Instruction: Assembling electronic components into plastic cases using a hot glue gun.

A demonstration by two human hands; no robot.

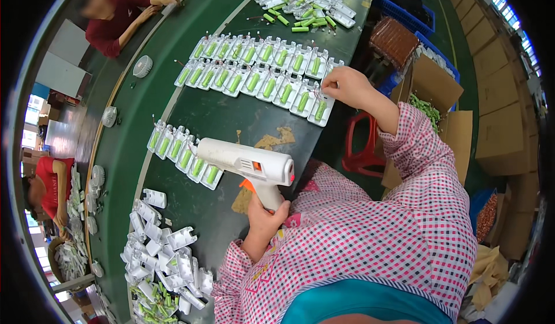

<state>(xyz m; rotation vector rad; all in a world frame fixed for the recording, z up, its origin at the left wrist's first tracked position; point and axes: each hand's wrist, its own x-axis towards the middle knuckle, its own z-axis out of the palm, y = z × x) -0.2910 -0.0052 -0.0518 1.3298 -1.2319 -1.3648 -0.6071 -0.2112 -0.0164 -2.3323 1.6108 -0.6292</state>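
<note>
My left hand (263,220) is wrapped round the handle of a white hot glue gun (245,159) with an orange trigger. Its nozzle points left, over a short row of white plastic shells (185,157) holding green cylindrical batteries. My right hand (347,87) is closed in a pinch at the right end of two longer rows of such shells. Just below its fingertips lies the endmost shell (319,113) with its green battery (321,110) and thin wires. Whatever the fingertips hold is too small to make out.
Loose shells and batteries are heaped at the far end (306,6) and near left (167,249) of the green table. A conveyor with round white parts (143,66) runs along the left, with two people beyond it. At right are a red stool (363,150) and open carton (430,87).
</note>
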